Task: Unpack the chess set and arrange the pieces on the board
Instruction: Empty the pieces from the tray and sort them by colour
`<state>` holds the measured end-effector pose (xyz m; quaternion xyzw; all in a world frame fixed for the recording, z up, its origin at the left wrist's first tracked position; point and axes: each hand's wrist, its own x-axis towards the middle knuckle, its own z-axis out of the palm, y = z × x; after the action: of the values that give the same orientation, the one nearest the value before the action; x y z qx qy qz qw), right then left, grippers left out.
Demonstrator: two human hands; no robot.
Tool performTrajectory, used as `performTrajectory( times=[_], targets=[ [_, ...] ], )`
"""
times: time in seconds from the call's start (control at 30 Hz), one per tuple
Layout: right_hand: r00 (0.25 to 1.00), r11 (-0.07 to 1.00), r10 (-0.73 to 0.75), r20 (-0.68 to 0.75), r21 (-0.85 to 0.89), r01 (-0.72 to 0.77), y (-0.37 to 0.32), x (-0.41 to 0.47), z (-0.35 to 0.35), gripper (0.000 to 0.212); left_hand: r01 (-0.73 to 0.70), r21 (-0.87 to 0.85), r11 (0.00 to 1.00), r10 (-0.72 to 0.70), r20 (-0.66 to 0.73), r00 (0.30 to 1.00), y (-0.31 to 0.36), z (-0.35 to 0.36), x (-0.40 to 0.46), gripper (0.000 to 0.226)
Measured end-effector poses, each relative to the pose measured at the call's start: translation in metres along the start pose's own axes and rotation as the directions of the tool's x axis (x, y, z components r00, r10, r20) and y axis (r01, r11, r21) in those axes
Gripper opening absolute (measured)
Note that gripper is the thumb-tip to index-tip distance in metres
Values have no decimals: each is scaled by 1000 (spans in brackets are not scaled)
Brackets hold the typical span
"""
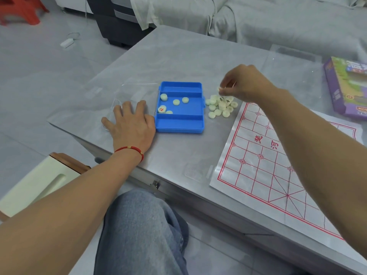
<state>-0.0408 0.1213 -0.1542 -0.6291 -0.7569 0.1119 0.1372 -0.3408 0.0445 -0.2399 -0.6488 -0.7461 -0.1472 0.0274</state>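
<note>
purple game box (344, 87) table's right edge | red stool (18, 9) far left | grey-draped sofa (258, 14) behind

Red cord bracelet (130, 150), bare forearms, blue-grey jeans (139, 231).

Bare table (178, 62) beyond the blue box (179, 124); piece pile (220, 106) crowds its right.

A grey marble-look table (178, 56) fills the middle of the view, its top glossy under soft, even light. Beyond its far edge a sofa (258, 14) lies under a loose grey cover. The floor (39, 76) is pale grey tile. A red plastic stool (19, 8) stands at the far left — nearer, a cream cabinet (35, 185) with a wooden edge
</note>
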Motion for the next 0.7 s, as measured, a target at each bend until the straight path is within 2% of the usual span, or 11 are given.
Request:
performTrajectory(
  times=[0.2,0.37,0.47,0.57,0.63,0.7],
  targets=[
    [997,997,58,42,41,-60,4,-2,18,22,10,-9,1000,-10,9,1000,0,0,1,41],
    [994,995,52,-101,93,-42,0,-3,8,24,9,1,1000,-9,8,1000,0,1,1,41],
    [988,988,-45,-148,140,66,-20,-6,11,21,12,3,1000,-12,7,1000,0,2,2,41],
    [976,965,-208,-69,148,216,-49,-3,29,16,10,-1,1000,-10,7,1000,0,1,2,42],
    [961,958,-275,3,83,274,-64,2,45,20,9,0,1000,-9,3,1000,0,1,1,42],
    [960,961,-276,44,-14,277,-73,8,57,26,8,2,1000,-8,2,1000,-1,1,1,42]
  ],
)
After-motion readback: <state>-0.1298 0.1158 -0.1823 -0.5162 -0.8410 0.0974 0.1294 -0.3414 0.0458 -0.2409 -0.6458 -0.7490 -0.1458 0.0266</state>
